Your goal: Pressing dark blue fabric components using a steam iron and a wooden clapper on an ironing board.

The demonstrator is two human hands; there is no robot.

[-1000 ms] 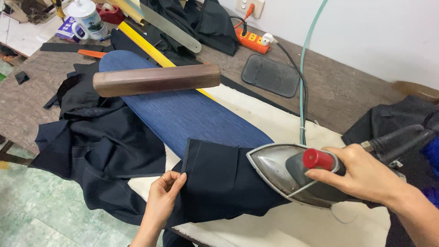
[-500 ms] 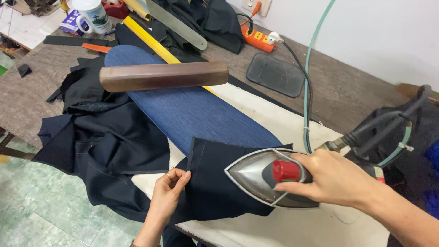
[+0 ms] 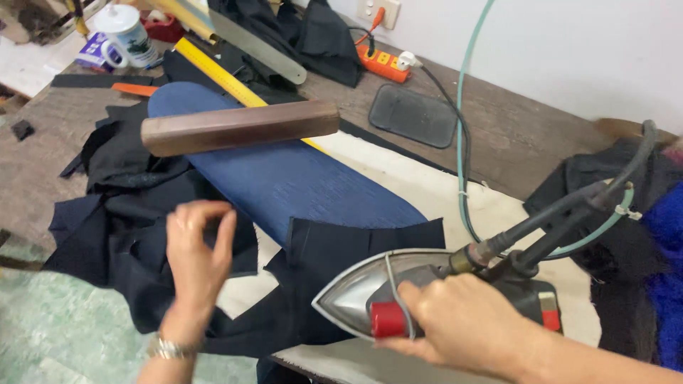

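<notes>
Steam iron (image 3: pixel 427 299): on dark fabric piece (image 3: pixel 334 284) at near end of blue pressing board (image 3: pixel 284 178); right hand (image 3: pixel 462 323) grip clenched on its handle. Left hand (image 3: pixel 196 249) raised left of board, grip released, fingers loosely curled.

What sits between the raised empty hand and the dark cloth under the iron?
Nothing visible. The left hand hovers open above the dark cloth, with only air between them. The right hand grips the iron on that cloth, off to the side.
</notes>
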